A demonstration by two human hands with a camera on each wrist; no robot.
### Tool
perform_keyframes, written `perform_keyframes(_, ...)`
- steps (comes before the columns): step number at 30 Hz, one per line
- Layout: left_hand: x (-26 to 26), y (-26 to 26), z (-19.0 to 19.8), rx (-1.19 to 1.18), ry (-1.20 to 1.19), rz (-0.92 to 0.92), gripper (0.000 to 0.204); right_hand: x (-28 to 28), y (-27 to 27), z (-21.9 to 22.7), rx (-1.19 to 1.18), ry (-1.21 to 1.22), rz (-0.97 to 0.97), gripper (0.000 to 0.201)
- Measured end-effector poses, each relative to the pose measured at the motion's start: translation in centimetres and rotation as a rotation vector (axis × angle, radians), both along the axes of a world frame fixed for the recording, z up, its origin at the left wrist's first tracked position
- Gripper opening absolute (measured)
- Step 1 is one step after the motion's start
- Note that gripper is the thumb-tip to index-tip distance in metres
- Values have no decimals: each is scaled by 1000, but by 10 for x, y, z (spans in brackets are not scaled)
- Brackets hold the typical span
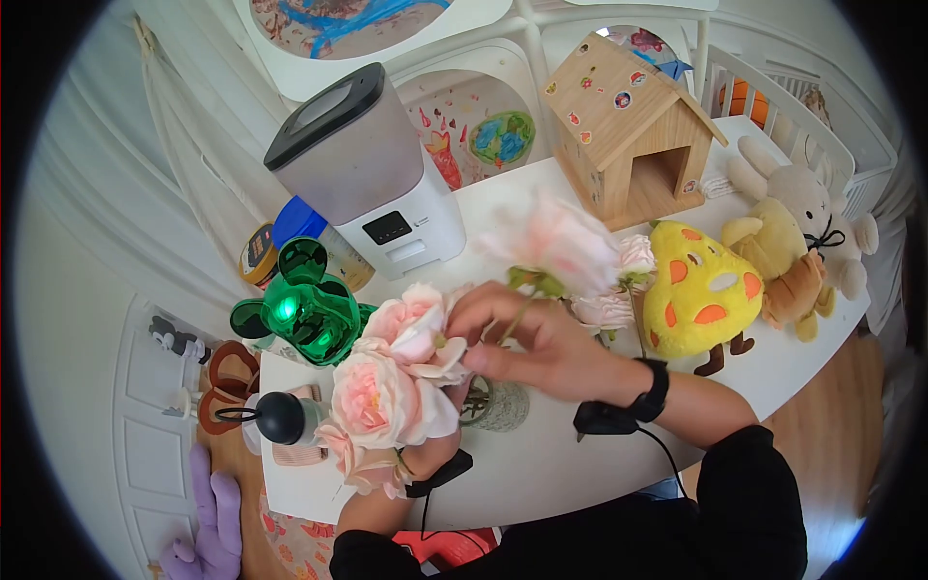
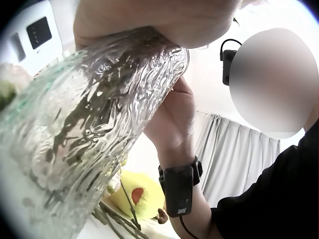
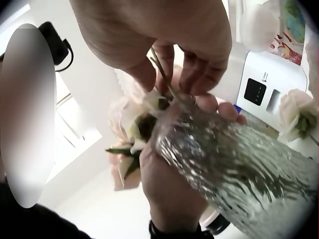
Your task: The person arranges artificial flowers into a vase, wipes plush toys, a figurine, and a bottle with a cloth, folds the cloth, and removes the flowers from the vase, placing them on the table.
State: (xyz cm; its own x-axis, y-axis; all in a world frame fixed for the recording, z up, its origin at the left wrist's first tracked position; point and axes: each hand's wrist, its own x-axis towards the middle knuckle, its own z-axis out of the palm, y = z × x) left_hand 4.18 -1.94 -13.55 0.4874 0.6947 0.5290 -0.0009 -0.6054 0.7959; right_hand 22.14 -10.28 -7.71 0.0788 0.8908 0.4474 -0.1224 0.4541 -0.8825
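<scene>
My left hand [image 2: 159,22] grips the ribbed clear glass vase [image 2: 99,114] round its neck; in the head view it is mostly hidden under the roses. The vase is tilted, with stems showing through its glass. Pale pink artificial roses [image 1: 382,396] lean out of its mouth to the left. My right hand [image 1: 536,343] is right at the mouth of the vase, pinching a thin stem [image 3: 162,72] between thumb and fingers. A blurred pink rose [image 1: 561,242] stands above that hand in the head view.
More roses [image 1: 609,309] lie on the white table [image 1: 503,483] beside a yellow plush toy [image 1: 701,290]. Behind stand a wooden house [image 1: 619,126], a white and grey dispenser [image 1: 377,174] and a shiny green bear figure [image 1: 314,309]. A black-capped bottle [image 1: 280,420] is at left.
</scene>
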Motion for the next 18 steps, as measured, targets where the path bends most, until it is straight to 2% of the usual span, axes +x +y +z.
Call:
perform_keyframes(1, -1, 0, 0, -1, 0, 7, 45, 8, -3, 8, -245, 187, 188, 23)
perform_keyframes(2, 1, 7, 6, 1, 11, 9, 46, 13, -4, 11, -246, 187, 194, 23)
perform_keyframes(4, 0, 1, 4, 6, 32, 6, 46, 21, -2, 15, -100, 410, 53, 38)
perform_keyframes(5, -1, 5, 6, 8, 42, 3, 46, 25, -1, 16, -48, 574, 142, 48)
perform_keyframes(6, 4, 12, 11, 8, 51, 0, 47, 30, -1, 18, -51, 573, 142, 48)
perform_keyframes(8, 1, 5, 7, 10, 72, -8, 47, 36, -3, 25, 27, 578, 42, 53)
perform_keyframes(9, 0, 6, 8, 13, 84, -12, 47, 33, -7, 33, 77, 592, -133, 51)
perform_keyframes(10, -3, 5, 7, 15, 95, -15, 48, 33, -9, 36, 77, 593, -132, 51)
perform_keyframes(12, 6, -6, 3, 18, 117, -22, 48, 36, -14, 38, 142, 197, -387, 47)
perform_keyframes(13, 5, -5, 4, 18, 130, -27, 48, 35, -15, 38, 139, 198, -387, 47)
perform_keyframes(15, -2, 1, 6, 19, 156, -40, 49, 34, -18, 38, 357, -277, -489, 45)
perform_keyframes(16, -4, 0, 6, 21, 170, -47, 49, 32, -20, 39, 355, -275, -491, 45)
perform_keyframes(18, -15, 5, 9, 28, 195, -59, 50, 27, -24, 43, 354, -504, -386, 52)
